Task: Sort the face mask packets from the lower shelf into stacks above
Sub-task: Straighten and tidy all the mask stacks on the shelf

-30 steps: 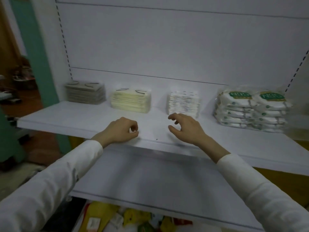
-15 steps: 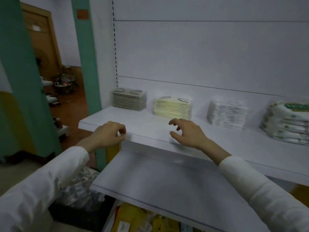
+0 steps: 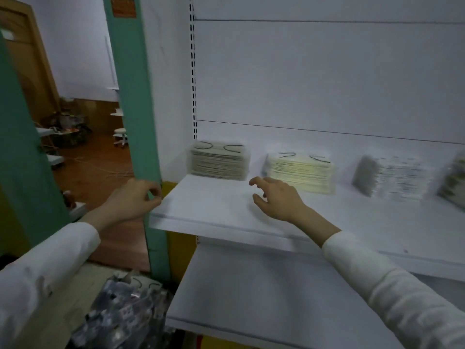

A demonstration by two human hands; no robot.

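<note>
On the upper shelf (image 3: 214, 210) stand three stacks of face mask packets: a beige stack (image 3: 218, 162) at the left end, a pale yellow stack (image 3: 300, 173) beside it, and a white stack (image 3: 397, 178) further right. My left hand (image 3: 133, 200) hovers at the shelf's left front corner with fingers loosely curled, holding nothing. Over the shelf in front of the yellow stack, my right hand (image 3: 276, 197) has its fingers spread and relaxed, empty. The lower shelf (image 3: 251, 293) shows a bare white surface.
A heap of dark blue-grey packets (image 3: 120, 313) lies on the floor at the lower left. A green pillar (image 3: 136, 96) stands just left of the shelving. Green-and-white packs (image 3: 455, 182) sit at the far right edge. A doorway (image 3: 83, 122) opens behind the pillar.
The view has swung left, so the stacks sit further right in frame and the floor heap has come into sight. Both hands stay empty and keep their pose near the shelf edge.
</note>
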